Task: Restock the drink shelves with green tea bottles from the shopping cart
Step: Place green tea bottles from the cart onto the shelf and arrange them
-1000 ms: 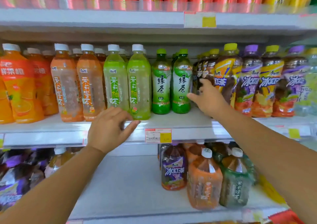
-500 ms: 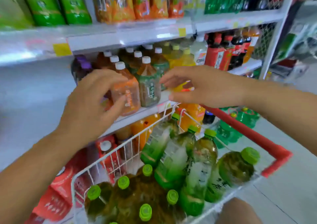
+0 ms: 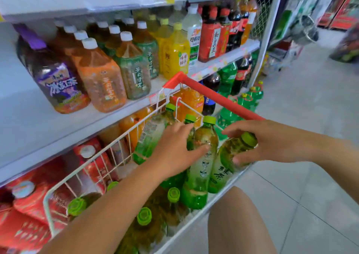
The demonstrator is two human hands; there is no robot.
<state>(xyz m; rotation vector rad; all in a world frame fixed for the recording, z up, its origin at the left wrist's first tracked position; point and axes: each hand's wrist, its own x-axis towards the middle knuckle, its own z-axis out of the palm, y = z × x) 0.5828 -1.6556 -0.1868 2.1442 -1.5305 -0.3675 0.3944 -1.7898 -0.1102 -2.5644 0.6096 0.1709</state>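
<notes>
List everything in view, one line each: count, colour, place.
shelves: several tiers, white, left
shopping cart: one, white wire, red handle, beside the shelves
green tea bottles: at least eight, green caps, in the cart
purple-label bottle: one, middle shelf, far left
orange bottles: one row, white caps, beside it
yellow bottles: several, further right, same shelf
red cartons: several, bottom left
left hand: one, on the cart's bottles, grip unclear
right hand: one, grips a green tea bottle

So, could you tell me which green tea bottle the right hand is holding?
The tilted green tea bottle at the cart's right rim; the right hand clasps it below its cap.
</notes>
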